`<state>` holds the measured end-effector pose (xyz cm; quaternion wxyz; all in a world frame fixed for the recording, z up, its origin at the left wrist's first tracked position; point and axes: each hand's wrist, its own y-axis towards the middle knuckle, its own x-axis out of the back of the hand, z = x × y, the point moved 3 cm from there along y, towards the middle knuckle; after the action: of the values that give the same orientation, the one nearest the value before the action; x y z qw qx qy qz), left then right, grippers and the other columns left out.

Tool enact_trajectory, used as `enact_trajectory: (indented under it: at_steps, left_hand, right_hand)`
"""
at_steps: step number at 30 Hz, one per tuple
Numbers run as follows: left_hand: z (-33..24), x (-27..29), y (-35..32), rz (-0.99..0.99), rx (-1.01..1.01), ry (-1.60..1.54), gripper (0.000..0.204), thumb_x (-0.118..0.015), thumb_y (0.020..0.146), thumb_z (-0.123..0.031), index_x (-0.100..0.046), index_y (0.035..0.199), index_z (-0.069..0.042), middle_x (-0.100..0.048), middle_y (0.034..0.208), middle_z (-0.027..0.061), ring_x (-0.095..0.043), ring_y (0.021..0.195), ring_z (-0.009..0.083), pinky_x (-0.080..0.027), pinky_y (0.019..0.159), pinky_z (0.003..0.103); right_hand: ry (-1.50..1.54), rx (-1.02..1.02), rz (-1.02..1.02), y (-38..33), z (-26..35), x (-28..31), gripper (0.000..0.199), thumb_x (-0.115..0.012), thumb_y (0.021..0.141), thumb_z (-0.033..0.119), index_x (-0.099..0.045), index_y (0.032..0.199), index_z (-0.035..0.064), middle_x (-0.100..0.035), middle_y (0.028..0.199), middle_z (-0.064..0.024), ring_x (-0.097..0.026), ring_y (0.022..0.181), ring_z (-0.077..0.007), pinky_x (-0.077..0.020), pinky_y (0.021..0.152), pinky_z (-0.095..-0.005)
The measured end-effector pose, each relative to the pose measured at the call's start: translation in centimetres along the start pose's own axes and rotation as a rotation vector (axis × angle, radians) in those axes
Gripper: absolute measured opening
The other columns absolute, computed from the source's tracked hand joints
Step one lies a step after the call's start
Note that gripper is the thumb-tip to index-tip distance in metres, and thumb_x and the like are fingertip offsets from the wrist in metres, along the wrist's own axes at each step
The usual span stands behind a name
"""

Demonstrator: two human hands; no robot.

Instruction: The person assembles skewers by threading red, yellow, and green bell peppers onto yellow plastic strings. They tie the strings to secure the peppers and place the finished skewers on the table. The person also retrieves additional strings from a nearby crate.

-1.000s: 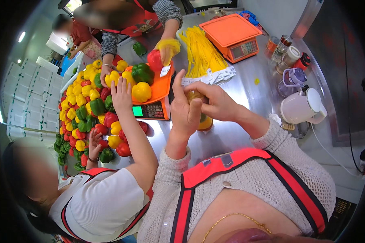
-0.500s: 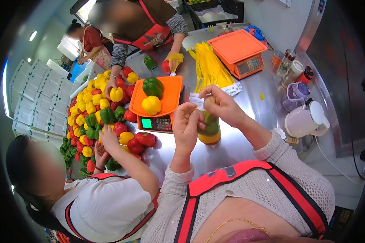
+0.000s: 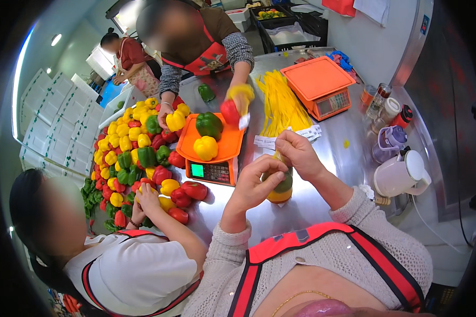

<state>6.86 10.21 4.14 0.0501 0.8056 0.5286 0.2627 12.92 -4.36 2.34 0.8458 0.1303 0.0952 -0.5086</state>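
Both hands lower since earlier | left hand (image 3: 256,182), right hand (image 3: 296,153) fingers pinching bagged peppers (image 3: 281,187) (yellow, green)

The steel table (image 3: 322,132) is carrying two orange scales (image 3: 211,158), a pepper pile (image 3: 127,164), yellow ties (image 3: 280,105) and a white jug (image 3: 402,174).

A single head-worn fisheye camera looks steeply down, close over the wearer's chest and forearms, facing across the steel worktop (image 3: 322,132); edges curve.
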Motion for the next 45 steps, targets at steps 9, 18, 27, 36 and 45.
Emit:
enact_trajectory:
  at_steps: [9, 18, 27, 36, 45]
  left_hand:
    - [-1.0, -1.1, 0.6, -0.271, 0.141, 0.174, 0.031, -0.073, 0.079, -0.007, -0.065, 0.108, -0.002, -0.066, 0.094, 0.0117, -0.066, 0.085, 0.0238, -0.052, 0.074, 0.033]
    - [-0.4, 0.1, 0.6, -0.079, 0.436, -0.264, 0.017, -0.065, 0.094, -0.015, -0.067, 0.094, 0.001, -0.063, 0.074, -0.0015, -0.058, 0.063, 0.0047, -0.044, 0.055, 0.02]
    - [-0.4, 0.1, 0.4, -0.097, 0.384, -0.445, 0.008, -0.06, 0.095, -0.007, -0.063, 0.096, 0.001, -0.065, 0.082, 0.004, -0.064, 0.07, 0.0097, -0.053, 0.065, 0.023]
    - [-1.1, -0.3, 0.7, -0.039, 0.343, -0.458, 0.006, -0.059, 0.096, -0.006, -0.057, 0.095, -0.001, -0.065, 0.082, 0.0046, -0.064, 0.07, 0.0105, -0.053, 0.065, 0.023]
    - [1.3, 0.8, 0.8, -0.182, 0.373, -0.631, 0.008, -0.064, 0.09, -0.003, -0.058, 0.092, 0.001, -0.067, 0.082, 0.0089, -0.066, 0.069, 0.0139, -0.053, 0.064, 0.025]
  right_hand:
    - [-0.723, 0.384, 0.287, -2.4, 4.6, -0.9, 0.018, -0.068, 0.089, 0.017, -0.057, 0.092, 0.0035, -0.063, 0.075, -0.0102, -0.064, 0.068, -0.0221, -0.0498, 0.061, -0.0322]
    - [-0.415, 0.299, 0.251, -1.3, 6.0, -0.1, 0.02, -0.059, 0.09, 0.002, -0.06, 0.11, 0.001, -0.06, 0.092, -0.0031, -0.06, 0.08, -0.0117, -0.0503, 0.071, -0.0242]
    - [-0.222, -0.07, 0.305, -1.8, 0.5, 2.2, 0.032, -0.061, 0.095, 0.006, -0.057, 0.126, -0.0009, -0.065, 0.112, -0.0061, -0.061, 0.104, -0.0128, -0.0488, 0.091, -0.027]
    - [-0.457, 0.13, 0.171, -1.6, 1.5, 1.8, 0.003, -0.059, 0.093, 0.0, -0.061, 0.094, -0.0011, -0.062, 0.084, -0.0023, -0.058, 0.076, -0.0105, -0.0475, 0.069, -0.0237]
    - [-0.929, 0.612, 0.125, -4.3, 4.4, -2.2, 0.014, -0.065, 0.083, -0.009, -0.063, 0.092, 0.0007, -0.062, 0.086, -0.0102, -0.06, 0.075, -0.0206, -0.0489, 0.064, -0.0299]
